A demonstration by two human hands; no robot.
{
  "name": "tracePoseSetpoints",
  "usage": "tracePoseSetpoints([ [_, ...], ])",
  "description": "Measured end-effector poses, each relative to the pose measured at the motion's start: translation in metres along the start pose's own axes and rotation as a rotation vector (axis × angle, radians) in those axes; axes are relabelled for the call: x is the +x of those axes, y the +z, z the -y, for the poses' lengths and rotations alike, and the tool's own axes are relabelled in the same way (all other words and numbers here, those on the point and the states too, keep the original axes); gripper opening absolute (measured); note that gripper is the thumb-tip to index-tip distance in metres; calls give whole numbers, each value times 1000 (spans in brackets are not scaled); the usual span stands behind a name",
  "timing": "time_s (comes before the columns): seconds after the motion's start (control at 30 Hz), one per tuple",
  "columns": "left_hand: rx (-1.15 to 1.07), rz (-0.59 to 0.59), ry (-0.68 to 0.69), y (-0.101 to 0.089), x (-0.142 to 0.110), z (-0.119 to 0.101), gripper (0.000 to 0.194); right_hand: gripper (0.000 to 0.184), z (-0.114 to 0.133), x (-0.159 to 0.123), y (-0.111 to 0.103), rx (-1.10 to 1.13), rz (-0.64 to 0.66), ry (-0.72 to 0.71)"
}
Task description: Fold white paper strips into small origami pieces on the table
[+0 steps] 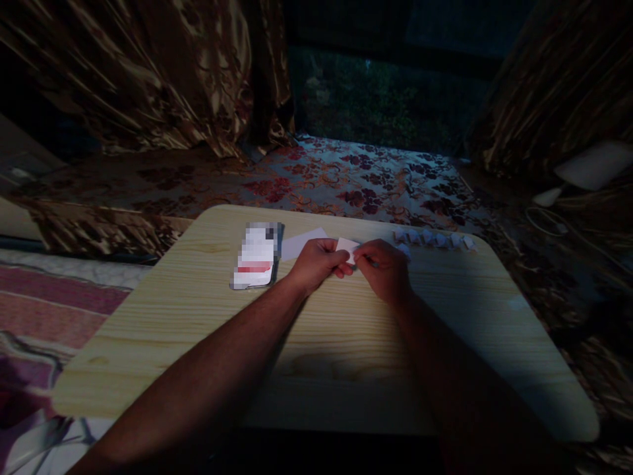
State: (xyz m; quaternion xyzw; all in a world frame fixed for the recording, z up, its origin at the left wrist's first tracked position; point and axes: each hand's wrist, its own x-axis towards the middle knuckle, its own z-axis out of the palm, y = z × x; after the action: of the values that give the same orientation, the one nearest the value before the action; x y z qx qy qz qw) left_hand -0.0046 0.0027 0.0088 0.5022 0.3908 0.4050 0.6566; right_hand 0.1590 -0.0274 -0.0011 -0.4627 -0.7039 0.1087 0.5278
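Over the far middle of the wooden table (198, 330), both hands meet at a small white piece of paper (347, 245). My left hand (319, 264) pinches its left side, with the thumb on top. On the paper's right edge, the fingertips of my right hand (386, 267) are closed. A pale sheet of paper (304, 243) lies flat just behind my left hand. Close to the right hand's knuckles sits a small folded paper piece (404, 251), partly hidden. Several similar folded paper pieces (435, 239) stand in a row along the table's far right edge.
A phone-like object with a blurred-out face (256, 257) lies left of my hands. Beyond the table is a ledge with a flowered cloth (366, 178), under a dark window. Curtains (208, 79) hang there. A white lamp (593, 165) with a cable is at right.
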Motion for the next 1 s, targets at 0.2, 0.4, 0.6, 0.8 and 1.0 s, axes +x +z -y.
tracePoseSetpoints([
  [0.2,41,-12,11,1,1,3,13,6,-8,-4,4,6,-39,120],
  [0.4,45,-36,8,2,0,2,12,6,-8,-5,6,-9,-49,147],
  [0.6,-2,-62,-14,3,-1,-1,12,13,2,0,2,-90,-36,-36],
  [0.8,-47,-55,-18,1,1,1,14,15,0,1,3,-60,-17,-157],
  [1.0,-72,-34,-17,0,1,0,16,17,-3,0,3,-62,-3,-207],
])
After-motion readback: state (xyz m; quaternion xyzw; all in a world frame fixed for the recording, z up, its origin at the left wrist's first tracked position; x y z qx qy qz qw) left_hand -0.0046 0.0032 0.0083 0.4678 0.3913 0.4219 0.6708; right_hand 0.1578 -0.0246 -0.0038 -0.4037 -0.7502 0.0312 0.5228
